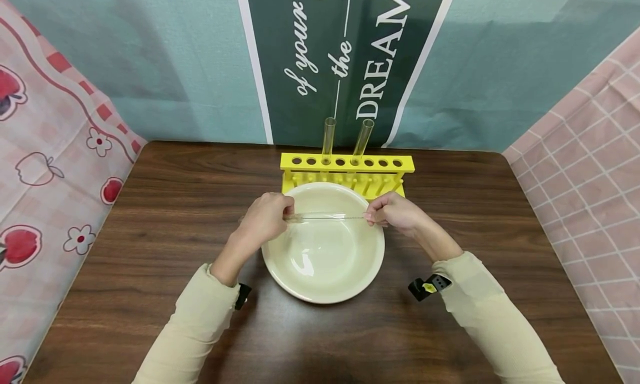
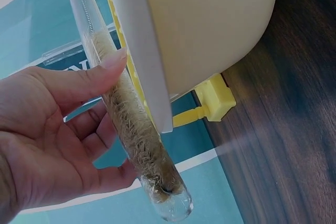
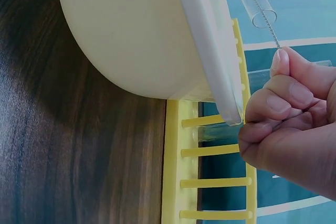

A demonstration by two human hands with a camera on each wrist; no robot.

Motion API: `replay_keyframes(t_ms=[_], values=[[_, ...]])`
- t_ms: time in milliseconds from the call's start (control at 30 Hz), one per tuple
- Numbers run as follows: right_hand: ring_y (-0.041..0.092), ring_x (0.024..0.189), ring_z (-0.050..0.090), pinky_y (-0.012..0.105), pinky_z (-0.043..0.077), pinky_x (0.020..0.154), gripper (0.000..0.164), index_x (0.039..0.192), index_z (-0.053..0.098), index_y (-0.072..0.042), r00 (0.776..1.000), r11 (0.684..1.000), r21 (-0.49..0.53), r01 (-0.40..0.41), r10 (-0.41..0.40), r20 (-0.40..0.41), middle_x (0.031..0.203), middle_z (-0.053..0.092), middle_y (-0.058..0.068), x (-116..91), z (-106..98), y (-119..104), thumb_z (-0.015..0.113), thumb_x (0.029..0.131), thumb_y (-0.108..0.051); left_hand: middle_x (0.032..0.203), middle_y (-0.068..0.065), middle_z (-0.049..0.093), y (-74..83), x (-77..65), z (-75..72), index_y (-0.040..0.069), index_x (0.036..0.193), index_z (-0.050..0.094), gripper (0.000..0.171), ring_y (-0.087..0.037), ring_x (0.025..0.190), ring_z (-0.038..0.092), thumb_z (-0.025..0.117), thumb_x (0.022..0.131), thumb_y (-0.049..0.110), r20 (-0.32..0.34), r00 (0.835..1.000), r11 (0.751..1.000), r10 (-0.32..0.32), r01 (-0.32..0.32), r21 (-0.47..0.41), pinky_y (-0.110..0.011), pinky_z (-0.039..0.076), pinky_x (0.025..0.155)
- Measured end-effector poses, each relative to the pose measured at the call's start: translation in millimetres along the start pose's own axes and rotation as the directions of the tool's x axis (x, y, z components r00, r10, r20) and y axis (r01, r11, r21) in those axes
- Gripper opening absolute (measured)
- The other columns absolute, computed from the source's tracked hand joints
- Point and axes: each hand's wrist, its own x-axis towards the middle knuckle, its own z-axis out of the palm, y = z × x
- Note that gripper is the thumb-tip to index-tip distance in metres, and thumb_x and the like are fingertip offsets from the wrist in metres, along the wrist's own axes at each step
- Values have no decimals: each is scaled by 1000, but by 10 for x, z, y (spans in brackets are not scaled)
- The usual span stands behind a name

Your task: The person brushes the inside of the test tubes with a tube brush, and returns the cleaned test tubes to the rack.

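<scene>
The left hand (image 2: 58, 135) grips the tube (image 2: 126, 98) crosswise above the bowl (image 1: 340, 262); the right hand (image 3: 294, 103) pinches the wire of the brush (image 2: 144, 140) inside! A loose left grip could drop the tube into the bowl, and a crooked shove might bend that wire.
</scene>
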Motion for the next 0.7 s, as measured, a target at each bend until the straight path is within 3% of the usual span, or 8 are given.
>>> replay_keyframes(t_ms=[233,467,700], values=[[16,52,36,25,32,53,20,72,56,14,1000,996,86,5,-6,15,59,50,6,7,-18,39,53,88,2,70,-4,52,7,-20,-8,8,71,59,23,-21,68,47,55,70,-15,-2,1000,1000,-15,15,16,-32,40,60],[15,52,35,26,32,55,22,66,58,4,1000,989,145,-2,1,3,57,46,5,-13,-40,53,53,87,3,68,-4,49,12,-40,6,7,70,57,24,-21,68,45,53,72,-16,-40,999,999,-12,14,51,-32,38,57],[14,51,35,26,33,55,23,65,59,2,1000,986,168,-8,6,10,57,46,4,-16,-50,80,52,88,3,67,-3,47,-15,-71,31,8,70,53,24,-22,69,45,54,72,-15,-59,998,998,-5,9,68,-32,36,56]])
